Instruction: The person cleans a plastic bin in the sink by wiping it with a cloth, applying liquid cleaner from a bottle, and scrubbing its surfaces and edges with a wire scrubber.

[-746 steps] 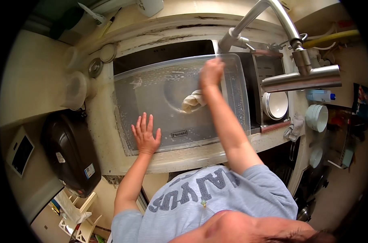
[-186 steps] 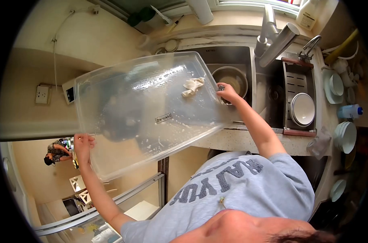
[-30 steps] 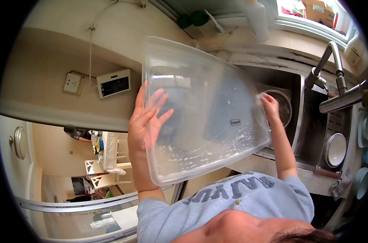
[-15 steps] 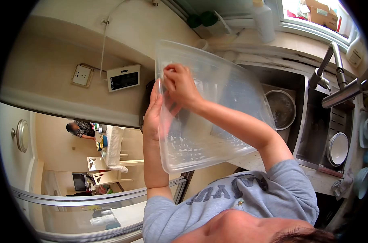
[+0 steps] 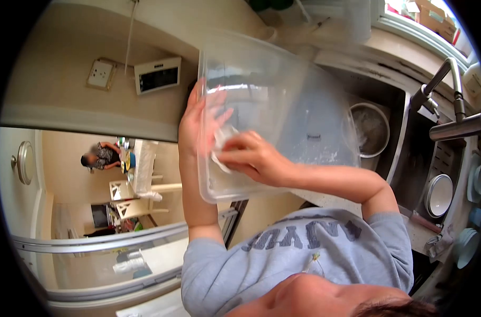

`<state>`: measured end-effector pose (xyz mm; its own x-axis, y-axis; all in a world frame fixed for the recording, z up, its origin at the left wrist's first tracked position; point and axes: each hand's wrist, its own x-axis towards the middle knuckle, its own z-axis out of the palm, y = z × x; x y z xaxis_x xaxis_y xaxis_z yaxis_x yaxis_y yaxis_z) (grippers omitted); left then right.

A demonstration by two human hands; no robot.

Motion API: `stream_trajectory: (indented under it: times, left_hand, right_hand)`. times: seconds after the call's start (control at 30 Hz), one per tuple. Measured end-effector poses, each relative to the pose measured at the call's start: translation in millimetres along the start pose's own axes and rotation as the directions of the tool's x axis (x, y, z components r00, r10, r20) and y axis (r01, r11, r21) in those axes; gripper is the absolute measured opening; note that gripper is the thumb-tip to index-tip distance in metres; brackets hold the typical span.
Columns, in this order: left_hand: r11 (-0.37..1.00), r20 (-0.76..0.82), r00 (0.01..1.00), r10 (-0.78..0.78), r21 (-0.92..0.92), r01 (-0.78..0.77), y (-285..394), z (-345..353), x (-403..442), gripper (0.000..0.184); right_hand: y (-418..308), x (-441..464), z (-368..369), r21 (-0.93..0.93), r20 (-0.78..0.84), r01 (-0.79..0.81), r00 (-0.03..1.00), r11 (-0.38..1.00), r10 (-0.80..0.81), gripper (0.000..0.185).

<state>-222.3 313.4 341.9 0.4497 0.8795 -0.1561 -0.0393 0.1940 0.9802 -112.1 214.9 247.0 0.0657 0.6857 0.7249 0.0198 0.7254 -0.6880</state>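
A clear plastic storage bin (image 5: 267,111) is held up tilted in front of my chest, with droplets or suds on its inner side. My left hand (image 5: 198,121) supports it from the outside at the left rim, fingers spread and visible through the plastic. Inside, my right hand (image 5: 253,156) has its fingers closed on a crumpled white cloth (image 5: 223,148), pressed to the wall near the lower left. My right fingertips are partly hidden by the cloth.
A double sink (image 5: 407,153) lies to the right, with a metal pot (image 5: 370,129), white bowls (image 5: 439,195) and a faucet (image 5: 452,100). On the left wall are a socket (image 5: 101,73) and a panel (image 5: 157,75). Beyond the doorway another person (image 5: 103,156) stands at a table.
My right hand has moved down along the bin's wall, and the white cloth shows more. The droplets at the lower left have mostly gone. My view has shifted slightly.
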Motion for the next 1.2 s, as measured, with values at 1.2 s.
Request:
stream_trajectory:
  times: [1.2]
  left_hand:
    - [0.999, 0.001, 0.999, 0.044, -0.003, -0.044, 10, 28, 6, 0.050]
  right_hand:
    - [73, -88, -150, 0.065, 0.001, -0.721, 0.691, 0.689, 0.723, 0.022]
